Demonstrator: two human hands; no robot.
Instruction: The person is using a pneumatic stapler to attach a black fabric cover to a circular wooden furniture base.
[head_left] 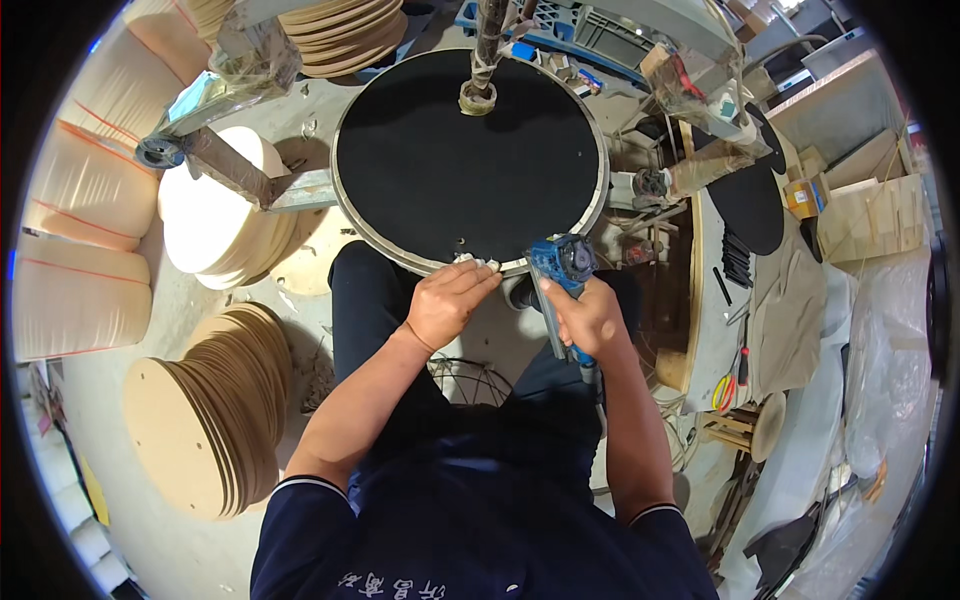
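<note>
A round black-covered panel (440, 160) with a pale rim lies level in front of me. At its near edge my left hand (452, 300) is closed, its fingertips pinching whitish material (478, 262) at the rim. The exact shape of that material is hard to make out. Just right of it, my right hand (590, 318) grips a blue pneumatic staple gun (566, 262), whose nose is at the panel's near rim. A hose runs down from the gun's handle. A taped vertical rod (487, 50) ends in a ring over the panel's far part.
Metal frame arms (300, 190) stand on both sides of the panel. Stacked round boards (200, 430) lie at left, with white discs (215, 220) behind them. On the right-hand bench (710, 330) are scissors (724, 390), a red-handled screwdriver (742, 365) and black strips (736, 262).
</note>
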